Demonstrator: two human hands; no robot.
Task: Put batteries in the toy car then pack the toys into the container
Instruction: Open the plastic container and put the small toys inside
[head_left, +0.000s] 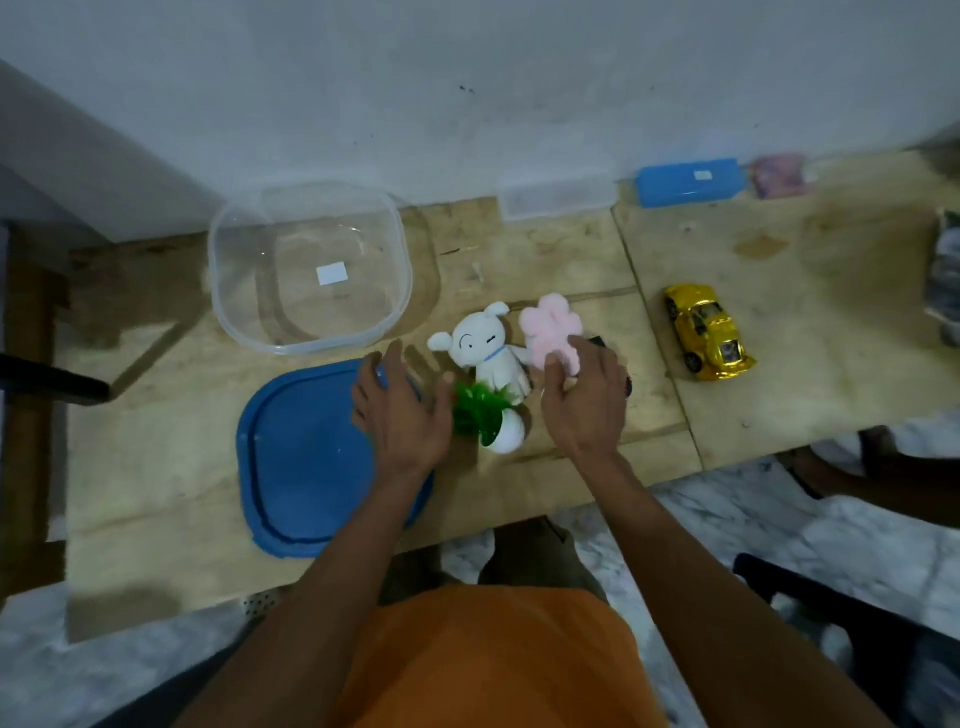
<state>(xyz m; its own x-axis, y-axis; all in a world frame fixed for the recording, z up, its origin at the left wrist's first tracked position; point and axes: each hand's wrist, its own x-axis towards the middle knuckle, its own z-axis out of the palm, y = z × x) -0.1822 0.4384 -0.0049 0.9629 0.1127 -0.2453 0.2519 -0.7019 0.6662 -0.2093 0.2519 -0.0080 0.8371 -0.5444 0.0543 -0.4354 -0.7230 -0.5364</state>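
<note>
A yellow toy car (709, 331) stands on the wooden table (545, 249) at the right. An empty clear plastic container (309, 265) sits at the back left, with its blue lid (301, 457) lying in front of it. Between my hands are a white plush dog (485, 345), a pink fluffy toy (551, 328) and a small green plant in a white pot (491, 418). My left hand (402, 408) hovers open over the lid's right edge, beside the plant. My right hand (587, 400) is open with its fingertips at the pink toy, and it partly hides a dark object (597, 342).
A clear box (558, 196), a blue box (688, 182) and a pink packet (779, 174) line the back edge by the wall. A dark bundle (945, 275) lies at the far right. The table's front edge is near my body, and chair parts stand at both sides.
</note>
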